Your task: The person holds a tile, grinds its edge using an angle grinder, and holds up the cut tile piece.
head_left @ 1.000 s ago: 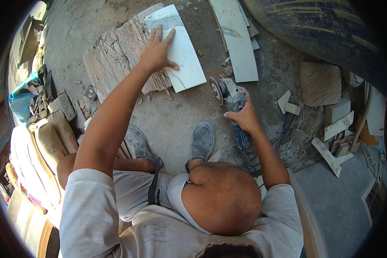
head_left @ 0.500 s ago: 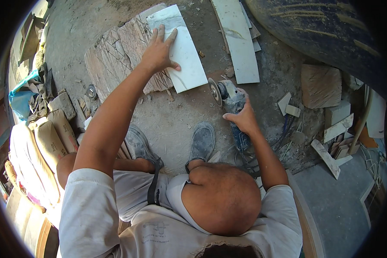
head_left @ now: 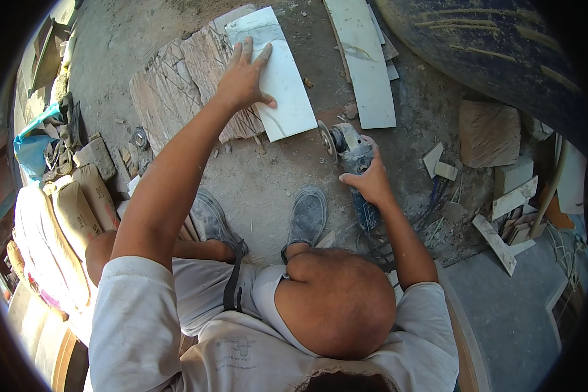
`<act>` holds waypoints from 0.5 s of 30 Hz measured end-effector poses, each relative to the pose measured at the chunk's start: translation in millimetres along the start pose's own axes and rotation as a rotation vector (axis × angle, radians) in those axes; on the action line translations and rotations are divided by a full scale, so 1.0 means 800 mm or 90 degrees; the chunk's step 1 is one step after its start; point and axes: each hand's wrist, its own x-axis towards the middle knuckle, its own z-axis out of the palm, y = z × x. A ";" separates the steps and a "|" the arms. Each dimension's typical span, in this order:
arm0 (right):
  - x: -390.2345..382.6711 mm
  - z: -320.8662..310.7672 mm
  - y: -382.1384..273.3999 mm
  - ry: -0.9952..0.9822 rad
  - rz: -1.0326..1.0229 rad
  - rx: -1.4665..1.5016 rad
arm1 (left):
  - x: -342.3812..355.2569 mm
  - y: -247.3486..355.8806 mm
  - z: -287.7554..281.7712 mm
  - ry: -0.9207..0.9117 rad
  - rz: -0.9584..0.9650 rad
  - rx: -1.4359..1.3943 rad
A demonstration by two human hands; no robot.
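A white marble-look tile [head_left: 287,98] lies partly over a rough pinkish stone slab [head_left: 170,91] on the dusty ground. My left hand [head_left: 244,77] presses on the tile's left side, fingers spread. In my right hand [head_left: 370,178] is a dusty angle grinder [head_left: 355,151], gripped round its body. Its thin cutting disc [head_left: 327,142] stands on edge beside the tile's near right corner; whether the two touch I cannot tell. The grinder's lower body hangs below my hand.
Long pale tile strips [head_left: 366,78] lie to the right of the tile. A large dark rounded container [head_left: 483,46] fills the far right. Tile offcuts [head_left: 496,245] and a stone block [head_left: 490,132] lie at right. Paper sacks [head_left: 75,209] stand at left. My shoes [head_left: 308,215] are close below.
Hands, tile and grinder hold almost the same places. The whole view has shifted very slightly.
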 end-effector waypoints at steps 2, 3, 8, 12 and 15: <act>0.000 0.001 -0.001 0.000 0.018 -0.004 | 0.000 0.000 0.002 0.015 -0.012 -0.016; 0.001 0.001 0.002 0.001 0.018 -0.004 | 0.000 0.001 0.002 0.015 -0.012 -0.016; -0.001 0.001 0.004 0.013 -0.013 -0.005 | 0.001 0.000 0.003 0.017 -0.008 -0.015; -0.001 0.002 0.002 0.013 -0.003 -0.015 | 0.001 -0.001 0.004 0.020 -0.008 -0.016; -0.002 0.001 0.004 0.012 -0.001 -0.021 | 0.002 0.000 0.004 0.015 -0.011 -0.014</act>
